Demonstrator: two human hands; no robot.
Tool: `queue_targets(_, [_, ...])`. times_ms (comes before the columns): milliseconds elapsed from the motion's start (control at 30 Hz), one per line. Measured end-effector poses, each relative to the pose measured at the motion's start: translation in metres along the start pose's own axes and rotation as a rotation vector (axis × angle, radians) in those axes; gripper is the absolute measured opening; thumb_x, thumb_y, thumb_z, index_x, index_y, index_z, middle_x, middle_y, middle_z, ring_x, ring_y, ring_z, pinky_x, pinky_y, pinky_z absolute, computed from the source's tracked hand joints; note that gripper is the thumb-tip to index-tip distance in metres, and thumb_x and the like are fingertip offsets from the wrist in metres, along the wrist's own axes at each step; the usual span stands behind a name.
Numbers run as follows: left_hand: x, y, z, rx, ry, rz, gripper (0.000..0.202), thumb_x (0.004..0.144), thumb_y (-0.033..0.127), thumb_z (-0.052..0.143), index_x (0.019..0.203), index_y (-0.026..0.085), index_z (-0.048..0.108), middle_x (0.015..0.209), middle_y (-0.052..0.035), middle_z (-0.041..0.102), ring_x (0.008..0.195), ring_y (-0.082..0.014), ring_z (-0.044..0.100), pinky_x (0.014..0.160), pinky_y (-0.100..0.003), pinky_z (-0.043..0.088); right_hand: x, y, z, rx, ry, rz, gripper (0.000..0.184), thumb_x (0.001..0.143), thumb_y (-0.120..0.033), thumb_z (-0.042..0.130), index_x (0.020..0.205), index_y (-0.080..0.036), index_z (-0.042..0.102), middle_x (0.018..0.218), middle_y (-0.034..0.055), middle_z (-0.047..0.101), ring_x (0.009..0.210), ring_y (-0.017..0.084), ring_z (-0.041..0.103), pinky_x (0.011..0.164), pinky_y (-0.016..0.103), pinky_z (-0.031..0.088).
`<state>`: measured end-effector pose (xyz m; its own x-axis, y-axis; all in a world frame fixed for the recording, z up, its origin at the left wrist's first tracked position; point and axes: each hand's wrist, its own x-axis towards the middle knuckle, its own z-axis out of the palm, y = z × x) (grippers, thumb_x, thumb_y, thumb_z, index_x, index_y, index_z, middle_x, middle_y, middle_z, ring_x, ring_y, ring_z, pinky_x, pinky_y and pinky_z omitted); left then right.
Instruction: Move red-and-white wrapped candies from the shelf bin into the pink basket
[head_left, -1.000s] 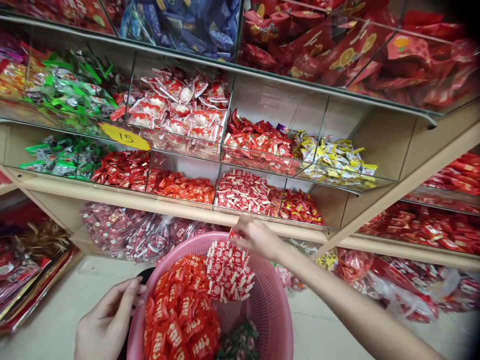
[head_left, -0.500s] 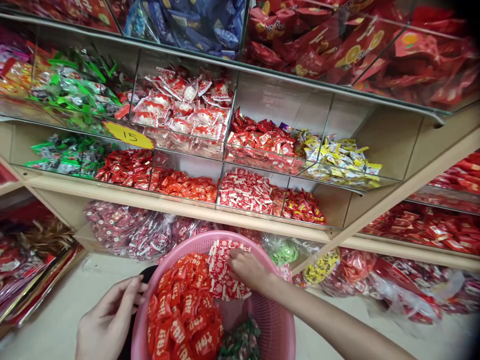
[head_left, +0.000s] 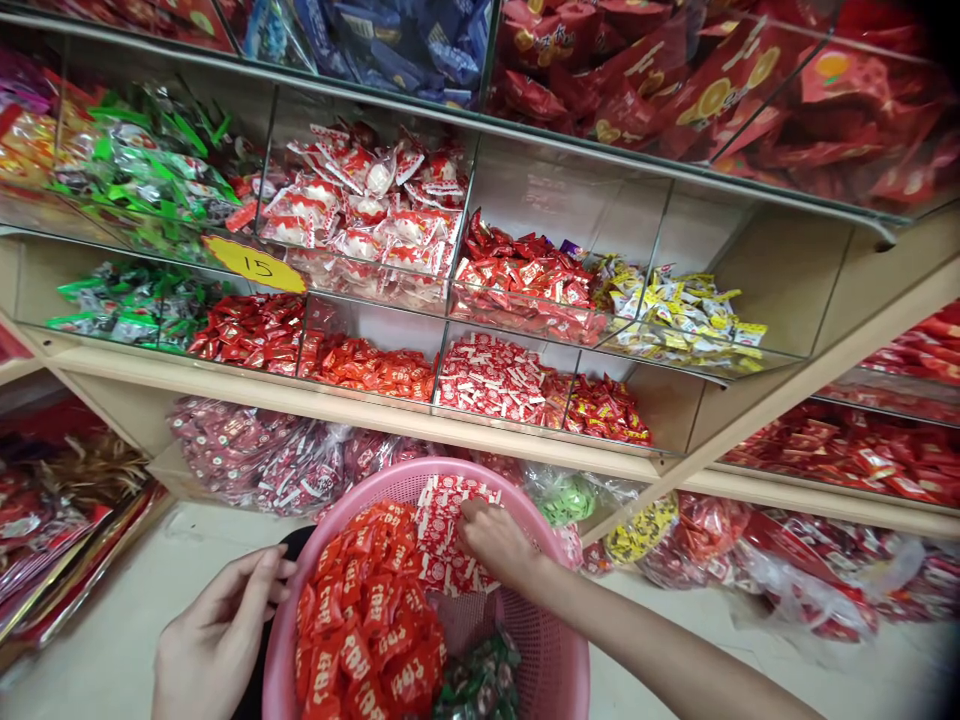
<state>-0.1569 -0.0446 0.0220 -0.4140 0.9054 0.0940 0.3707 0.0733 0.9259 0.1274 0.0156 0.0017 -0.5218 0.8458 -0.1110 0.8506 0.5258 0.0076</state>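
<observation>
A pink perforated plastic basket [head_left: 559, 640] stands low in front of me. Orange-red wrapped candies [head_left: 367, 610] fill its left side, and dark green wrapped ones [head_left: 484, 675] lie at the bottom. Against the far inner wall rests a patch of red-and-white wrapped candies [head_left: 446, 535]. My right hand [head_left: 495, 540] reaches in from the right and is closed on these; its fingertips are partly hidden. Beside the basket's left rim is my left hand [head_left: 217, 630], loosely curled with fingers slightly apart, its fingertips close to or touching the rim. Nothing shows in it.
Clear-fronted shelf bins hold wrapped sweets, among them red-and-white candies [head_left: 491, 380] and yellow-white ones [head_left: 690, 305]. A yellow tag [head_left: 255, 264] reads 15. Bagged candies [head_left: 232, 450] lie under the lowest wooden shelf edge [head_left: 360, 408]. Stacked red and gold goods [head_left: 67, 520] stand at left.
</observation>
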Motion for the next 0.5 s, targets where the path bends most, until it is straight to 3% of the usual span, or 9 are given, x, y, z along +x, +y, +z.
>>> queue_targets(100, [0.0, -0.001, 0.001, 0.007, -0.01, -0.011, 0.04, 0.065, 0.056, 0.056, 0.08, 0.02, 0.064, 0.072, -0.002, 0.068, 0.06, -0.0166, 0.063, 0.061, -0.029, 0.055, -0.002, -0.001, 0.0, -0.132, -0.018, -0.031, 0.021, 0.08, -0.006, 0.05, 0.069, -0.018, 0.064, 0.084, 0.008, 0.063, 0.077, 0.018, 0.057, 0.06, 0.027, 0.047])
queue_targets(233, [-0.001, -0.001, 0.001, -0.004, -0.016, -0.035, 0.04, 0.065, 0.056, 0.056, 0.081, 0.019, 0.064, 0.075, -0.0022, 0.068, 0.06, -0.0163, 0.062, 0.062, -0.029, 0.055, -0.002, -0.001, 0.005, -0.143, -0.014, -0.024, 0.022, 0.077, -0.001, 0.05, 0.07, -0.017, 0.064, 0.082, 0.0079, 0.062, 0.071, 0.017, 0.057, 0.059, 0.027, 0.048])
queue_targets(500, [-0.001, 0.0, 0.0, -0.028, -0.011, -0.033, 0.039, 0.065, 0.055, 0.056, 0.079, 0.02, 0.064, 0.073, -0.002, 0.069, 0.059, -0.0165, 0.062, 0.057, -0.028, 0.055, 0.004, 0.002, 0.014, -0.001, 0.041, 0.077, 0.015, 0.084, -0.015, 0.049, 0.086, -0.018, 0.063, 0.089, 0.0088, 0.061, 0.073, 0.017, 0.058, 0.063, 0.028, 0.049])
